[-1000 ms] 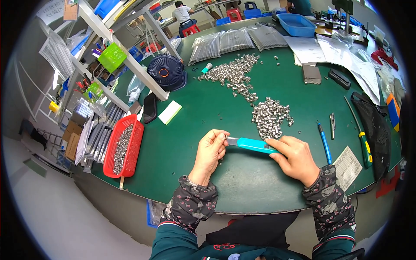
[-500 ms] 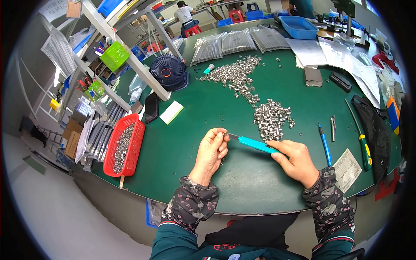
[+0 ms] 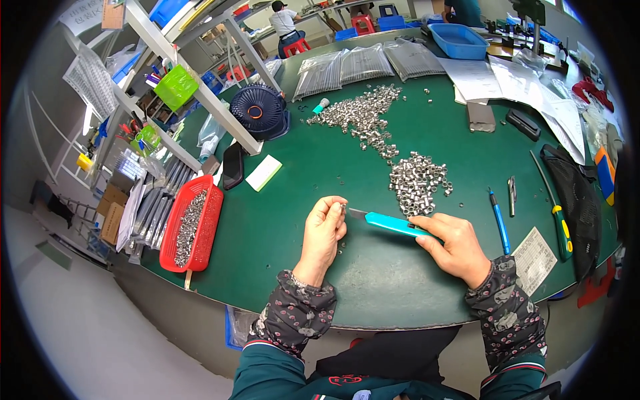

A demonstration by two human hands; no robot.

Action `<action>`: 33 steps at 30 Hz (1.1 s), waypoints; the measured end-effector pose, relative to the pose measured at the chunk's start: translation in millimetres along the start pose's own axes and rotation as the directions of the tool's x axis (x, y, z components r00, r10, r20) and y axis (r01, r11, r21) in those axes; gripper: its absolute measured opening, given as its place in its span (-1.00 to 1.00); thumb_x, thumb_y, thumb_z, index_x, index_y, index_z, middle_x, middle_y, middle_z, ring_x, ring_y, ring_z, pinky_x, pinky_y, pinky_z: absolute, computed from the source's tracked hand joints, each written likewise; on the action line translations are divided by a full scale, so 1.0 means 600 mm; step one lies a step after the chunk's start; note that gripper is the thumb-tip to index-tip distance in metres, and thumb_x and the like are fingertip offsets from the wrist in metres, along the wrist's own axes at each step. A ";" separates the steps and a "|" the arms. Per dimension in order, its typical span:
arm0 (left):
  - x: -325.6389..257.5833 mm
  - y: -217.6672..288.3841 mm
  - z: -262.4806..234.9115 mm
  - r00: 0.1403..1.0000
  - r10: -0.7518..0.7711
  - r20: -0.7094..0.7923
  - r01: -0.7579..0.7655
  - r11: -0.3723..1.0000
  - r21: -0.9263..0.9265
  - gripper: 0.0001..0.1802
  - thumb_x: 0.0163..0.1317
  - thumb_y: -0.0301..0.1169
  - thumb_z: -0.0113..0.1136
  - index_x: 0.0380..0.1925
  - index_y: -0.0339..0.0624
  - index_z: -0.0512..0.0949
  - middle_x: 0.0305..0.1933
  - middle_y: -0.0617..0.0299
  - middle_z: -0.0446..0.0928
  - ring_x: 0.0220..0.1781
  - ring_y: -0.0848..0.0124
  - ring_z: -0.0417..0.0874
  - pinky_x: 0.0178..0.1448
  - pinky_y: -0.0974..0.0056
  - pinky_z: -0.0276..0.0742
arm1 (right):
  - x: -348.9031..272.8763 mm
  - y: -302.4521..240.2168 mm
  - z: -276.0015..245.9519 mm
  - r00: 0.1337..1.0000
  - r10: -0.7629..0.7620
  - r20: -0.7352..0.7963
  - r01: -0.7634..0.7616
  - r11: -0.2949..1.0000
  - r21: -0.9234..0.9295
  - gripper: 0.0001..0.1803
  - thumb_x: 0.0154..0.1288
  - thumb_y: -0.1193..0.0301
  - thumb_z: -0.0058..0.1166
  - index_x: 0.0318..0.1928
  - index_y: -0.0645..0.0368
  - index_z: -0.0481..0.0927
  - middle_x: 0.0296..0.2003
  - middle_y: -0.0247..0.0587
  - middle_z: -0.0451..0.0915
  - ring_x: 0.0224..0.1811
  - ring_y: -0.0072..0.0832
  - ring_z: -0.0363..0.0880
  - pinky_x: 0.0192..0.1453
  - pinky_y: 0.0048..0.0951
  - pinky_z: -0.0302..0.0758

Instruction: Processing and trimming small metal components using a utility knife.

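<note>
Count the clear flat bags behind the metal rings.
3: the left bag, middle bag and right bag, in a row behind the metal rings. More could be hidden underneath.

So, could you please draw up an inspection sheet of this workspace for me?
Surface: green table, with a worn pale patch before the person.
Work items: teal utility knife, blade out; small metal rings heaped loose; red basket at left, holding small metal parts.
Clutter: phone, dark fan, blue pen and yellow-and-green-handled tool around the work area.
Hands: left hand pinches a small piece, largely hidden by its fingers; right hand grips the knife; blade close to the left hand, contact unclear.
Cables: none clearly made out on the table.
Surroundings: shelving at left; seated person on a red stool in the background.
</note>
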State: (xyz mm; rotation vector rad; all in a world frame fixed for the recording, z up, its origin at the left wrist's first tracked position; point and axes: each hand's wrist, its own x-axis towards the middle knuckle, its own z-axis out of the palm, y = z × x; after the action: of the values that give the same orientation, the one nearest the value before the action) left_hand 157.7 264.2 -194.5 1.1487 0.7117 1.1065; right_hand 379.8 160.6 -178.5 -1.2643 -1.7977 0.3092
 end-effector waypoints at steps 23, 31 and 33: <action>0.001 -0.009 0.001 1.000 -0.028 0.000 0.028 0.990 -0.137 -0.86 0.36 -0.37 -0.07 -0.24 -0.21 0.40 -0.37 0.28 0.36 -0.51 0.62 0.28 -0.53 0.55 0.22 | 0.001 -0.005 -0.003 0.954 -0.159 -0.254 0.071 0.944 -0.322 -0.50 -0.09 0.53 0.21 -0.03 0.17 0.48 -0.44 -0.21 0.43 -0.45 -0.29 0.43 -0.43 -0.31 0.40; 0.008 -0.002 -0.014 0.998 0.044 -0.040 -0.049 0.992 -0.113 -0.84 0.36 -0.41 -0.09 -0.13 -0.19 0.38 -0.32 0.22 0.44 -0.54 0.66 0.28 -0.59 0.58 0.22 | 0.005 -0.008 0.000 0.968 -0.239 -0.070 0.165 0.827 -0.538 -0.58 -0.10 0.54 0.17 -0.10 0.17 0.53 -0.48 -0.29 0.39 -0.43 -0.39 0.40 -0.47 -0.42 0.37; 0.007 0.002 -0.010 0.998 0.019 -0.059 -0.026 0.992 -0.121 -0.81 0.33 -0.43 -0.05 -0.09 -0.22 0.39 -0.34 0.21 0.46 -0.56 0.67 0.27 -0.61 0.59 0.21 | 0.009 -0.016 -0.008 0.953 -0.248 -0.172 0.138 0.865 -0.483 -0.58 -0.09 0.55 0.15 -0.10 0.19 0.52 -0.49 -0.28 0.39 -0.41 -0.38 0.41 -0.46 -0.42 0.39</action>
State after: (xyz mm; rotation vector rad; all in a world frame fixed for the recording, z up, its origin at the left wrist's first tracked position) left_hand 153.3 270.5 -195.1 1.0265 0.6678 1.1902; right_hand 377.1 159.6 -167.3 -1.3587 -1.8351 -0.3987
